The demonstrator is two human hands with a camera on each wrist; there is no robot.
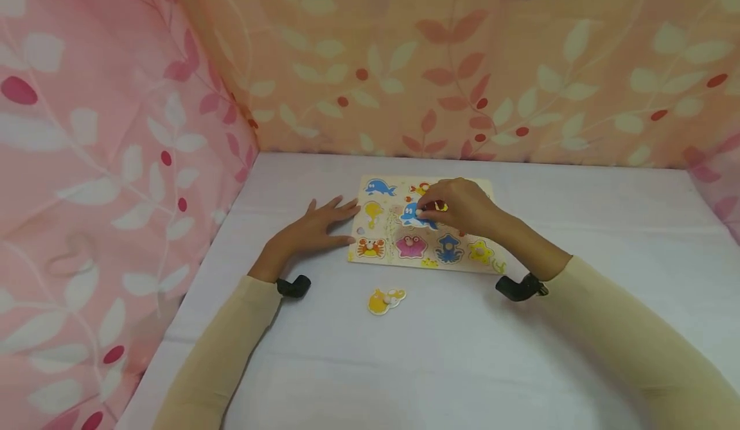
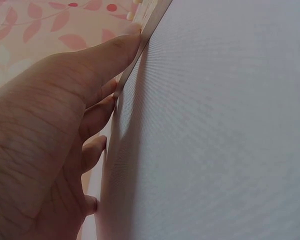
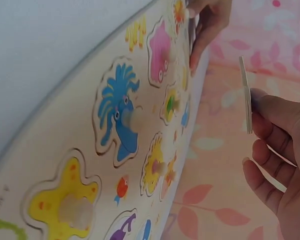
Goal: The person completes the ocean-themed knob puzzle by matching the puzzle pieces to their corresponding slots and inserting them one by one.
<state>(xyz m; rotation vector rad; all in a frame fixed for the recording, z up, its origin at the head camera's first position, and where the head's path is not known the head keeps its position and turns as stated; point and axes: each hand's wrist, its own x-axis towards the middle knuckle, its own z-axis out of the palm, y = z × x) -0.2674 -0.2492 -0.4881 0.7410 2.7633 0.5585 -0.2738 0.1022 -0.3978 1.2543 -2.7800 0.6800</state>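
A wooden peg puzzle board [image 1: 381, 263] with sea-animal shapes lies flat on the table. Above its middle, my right hand [image 1: 465, 208] pinches the small knob of a blue-and-white dolphin puzzle piece [image 1: 409, 214]. In the right wrist view that piece [image 3: 247, 97] shows edge-on, raised off the board. My left hand [image 1: 318, 225] has its fingers spread, thumb and fingertips at the board's left edge. Along the near row sit a crab piece [image 1: 370, 247], a pink shell piece [image 1: 411, 246], a blue squid piece [image 1: 448, 249] and a yellow starfish piece [image 1: 480, 251].
A loose yellow-and-white puzzle piece [image 1: 378, 303] lies on the white tablecloth [image 1: 370, 372], nearer than the board. Floral cloth [image 1: 370, 115] hangs behind the table, with more along the left side. Dark wrist devices [image 1: 516, 286] jut from both sleeves.
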